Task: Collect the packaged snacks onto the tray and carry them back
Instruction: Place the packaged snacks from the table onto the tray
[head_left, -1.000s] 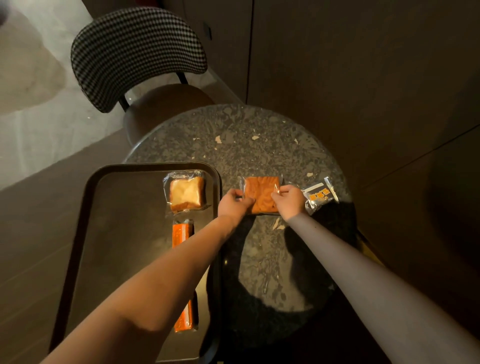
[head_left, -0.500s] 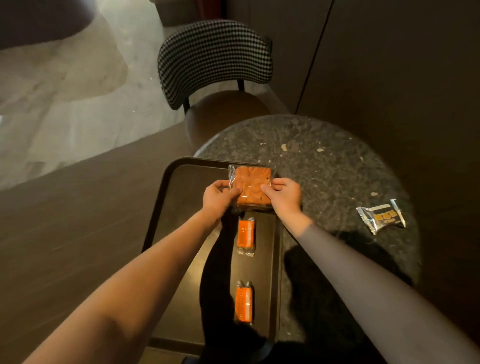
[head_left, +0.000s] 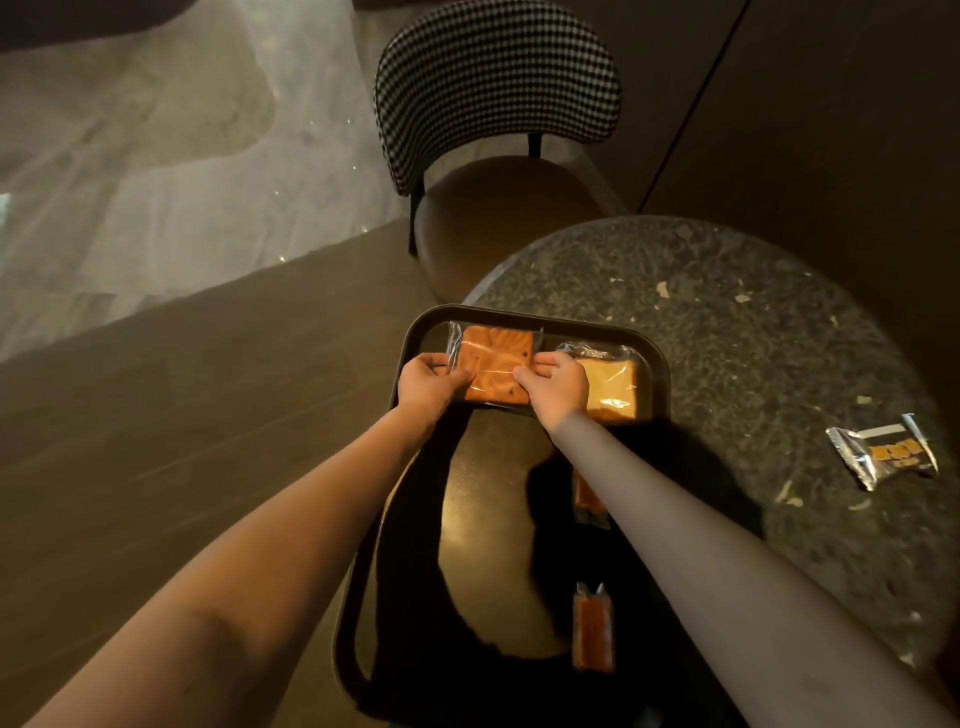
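Both hands hold a clear-wrapped orange pastry packet over the far left corner of the dark tray. My left hand pinches its left edge and my right hand its right edge. Beside it on the tray lies a wrapped toast slice. Two slim orange snack sticks lie on the tray's right side: one partly hidden by my right forearm, one nearer me. A silver snack packet lies on the table to the right, off the tray.
The tray rests on the left part of a round speckled stone table and juts over its edge. A chair with a checked backrest stands beyond the table. Dark wall panels rise to the right.
Both hands carried the orange pastry packet leftward from the table over the tray to its far left corner. The view swung left, so the silver packet now sits far right.
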